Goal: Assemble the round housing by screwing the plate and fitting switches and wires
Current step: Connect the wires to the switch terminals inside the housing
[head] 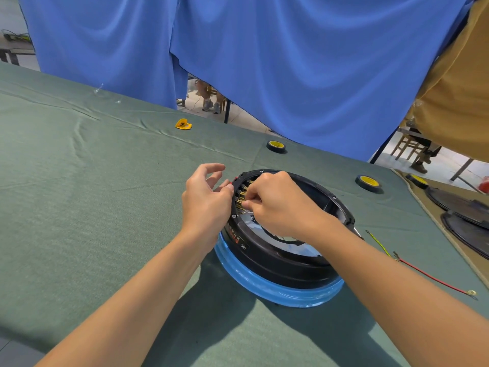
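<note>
The round housing [277,260] sits on the green worktop [105,181], right in front of the person, on a blue ring [264,290] that sticks out around its base.

Biggest risk, I reckon: the housing skates or rocks on that blue ring if the push on its rim gets too hard, since only one hand braces it. The left hand [206,202] is against the outside of the housing's far-left rim. Its lower fingers touch by the red switch and the upper ones curl loose, so whether it really grips, I can't tell.

The right hand [280,205] reaches inside the housing with fingers curled tight, pinching at the brass terminals [242,196] on that same bit of rim. What's between the fingertips is hidden.

Smaller worries: the red wire [436,280] and the yellow-green wire [378,243] lie loose on the housing's right, near the right forearm, so a sweep of the arm could drag them off. The terminals sit close together, so a connector could go on the wrong tab or bend one if it's forced in crooked.

Orientation: the housing lies flat with its open side up. Being round, it has no real long axis across the worktop, and its centre axis stands upright. The switch-and-terminal section faces far-left.
</note>
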A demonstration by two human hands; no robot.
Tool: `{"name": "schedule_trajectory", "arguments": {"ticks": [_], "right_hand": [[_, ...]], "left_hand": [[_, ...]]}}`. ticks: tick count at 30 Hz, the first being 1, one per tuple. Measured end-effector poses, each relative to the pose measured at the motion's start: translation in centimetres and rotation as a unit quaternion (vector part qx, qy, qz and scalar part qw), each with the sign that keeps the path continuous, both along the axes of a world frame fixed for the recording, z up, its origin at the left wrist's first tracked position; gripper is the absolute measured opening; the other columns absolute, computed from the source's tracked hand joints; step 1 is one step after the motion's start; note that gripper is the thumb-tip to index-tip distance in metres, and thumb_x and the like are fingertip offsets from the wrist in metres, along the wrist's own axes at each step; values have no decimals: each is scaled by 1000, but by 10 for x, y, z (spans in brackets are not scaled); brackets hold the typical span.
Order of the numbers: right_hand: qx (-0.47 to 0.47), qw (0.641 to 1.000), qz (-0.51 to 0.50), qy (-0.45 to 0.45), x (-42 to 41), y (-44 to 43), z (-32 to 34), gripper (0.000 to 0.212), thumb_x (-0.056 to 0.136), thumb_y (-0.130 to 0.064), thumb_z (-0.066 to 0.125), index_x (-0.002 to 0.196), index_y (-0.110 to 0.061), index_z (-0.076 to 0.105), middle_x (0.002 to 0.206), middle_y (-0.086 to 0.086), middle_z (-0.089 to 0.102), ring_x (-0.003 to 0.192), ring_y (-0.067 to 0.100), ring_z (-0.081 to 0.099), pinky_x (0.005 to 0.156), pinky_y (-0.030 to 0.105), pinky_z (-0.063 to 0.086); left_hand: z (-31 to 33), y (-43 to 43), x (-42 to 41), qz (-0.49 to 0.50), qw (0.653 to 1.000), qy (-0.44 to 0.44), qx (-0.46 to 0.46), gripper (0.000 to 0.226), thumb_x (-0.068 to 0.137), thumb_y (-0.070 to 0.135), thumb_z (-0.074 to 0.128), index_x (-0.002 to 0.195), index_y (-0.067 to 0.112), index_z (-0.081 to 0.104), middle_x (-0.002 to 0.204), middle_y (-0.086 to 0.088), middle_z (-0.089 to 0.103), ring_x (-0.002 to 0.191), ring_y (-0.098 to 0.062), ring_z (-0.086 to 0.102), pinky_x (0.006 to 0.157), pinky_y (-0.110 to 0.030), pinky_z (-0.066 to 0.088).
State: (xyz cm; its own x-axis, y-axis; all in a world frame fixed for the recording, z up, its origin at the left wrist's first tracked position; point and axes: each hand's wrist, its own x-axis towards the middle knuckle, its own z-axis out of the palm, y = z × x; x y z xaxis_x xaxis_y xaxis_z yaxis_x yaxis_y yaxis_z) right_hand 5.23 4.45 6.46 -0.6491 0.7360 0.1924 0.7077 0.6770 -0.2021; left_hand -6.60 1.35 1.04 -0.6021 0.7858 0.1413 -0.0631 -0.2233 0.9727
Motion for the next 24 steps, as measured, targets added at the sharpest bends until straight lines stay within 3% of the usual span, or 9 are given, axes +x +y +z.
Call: {"name": "schedule_trajectory", "arguments": {"ticks": [3, 7, 11, 15, 18, 21, 24], "right_hand": [[-5, 1000, -17, -19, -5, -1, 4, 14, 93, -21, 61, 86, -9, 64, 80, 9, 60, 74, 27, 56, 61, 33, 45], [-9, 999, -44, -16, -11, -8, 5, 19, 91, -18, 60, 76, -17, 49, 72, 3, 49, 74, 27, 52, 57, 28, 35], [2, 998, -58, -4, -17, -14, 3, 27, 90, -19, 61, 71, -21, 42, 70, 1, 44, 74, 25, 48, 56, 27, 32], [-13, 998, -53, -11, -17, -11, 5, 12, 92, -20, 61, 83, -17, 53, 86, 8, 56, 82, 28, 56, 63, 31, 39], [-44, 999, -22, -10, -9, -9, 8, 24, 96, -23, 57, 75, -10, 59, 70, 7, 57, 68, 25, 57, 53, 29, 39], [-95, 991, -37, 83, 14, -4, 22, 39, 99, -34, 50, 76, -8, 68, 69, 6, 67, 66, 23, 66, 61, 35, 53], [-97, 973, -106, 184, 49, 12, 36, 30, 99, -35, 50, 86, -18, 71, 73, -6, 69, 60, 2, 63, 55, 21, 48]], "left_hand": [[0, 0, 0, 3, 1000, -3, 2, 36, 88, -1, 65, 98, 34, 61, 110, 2, 62, 94, 3, 64, 91, -43, 57], [0, 1, 0, 5, 1000, -7, 3, 40, 88, -2, 64, 94, 37, 59, 108, 0, 61, 89, 13, 60, 92, -42, 57], [1, 2, 0, 5, 1000, -8, 2, 44, 87, -4, 64, 94, 39, 58, 104, -1, 61, 98, 7, 59, 93, -40, 56], [0, 2, 1, 5, 1000, 4, -1, 40, 89, -3, 62, 99, 36, 59, 114, -4, 63, 96, 10, 58, 92, -38, 57], [-2, 0, 3, 15, 998, 64, -5, 33, 92, 0, 58, 108, 28, 61, 113, 3, 61, 84, 21, 54, 92, -31, 54], [-3, -1, 3, 18, 995, 102, -7, 28, 93, 2, 58, 107, 26, 61, 111, 5, 63, 92, 10, 60, 93, -28, 52], [-2, 0, 2, 12, 994, 108, -28, 26, 95, 2, 55, 106, 25, 62, 114, 1, 66, 107, -10, 63, 96, -34, 52]]}}
